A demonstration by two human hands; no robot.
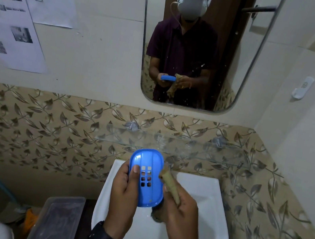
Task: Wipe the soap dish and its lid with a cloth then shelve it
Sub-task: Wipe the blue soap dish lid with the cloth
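A blue plastic soap dish [148, 177] with square drain holes is tilted upright over the sink, its inner face toward me. My left hand [124, 192] grips its left edge, thumb resting on the inside. My right hand [180, 207] holds a rolled brownish cloth [169, 185] against the dish's right edge. More of the cloth hangs below the dish. No separate lid is visible. A glass shelf [169, 145] is fixed to the wall just above the dish.
A white sink [210, 211] lies under my hands. A mirror [196, 42] above reflects a person holding the dish and cloth. A clear plastic box [58, 219] stands left of the sink. A white wall hook [302, 87] sits on the right wall.
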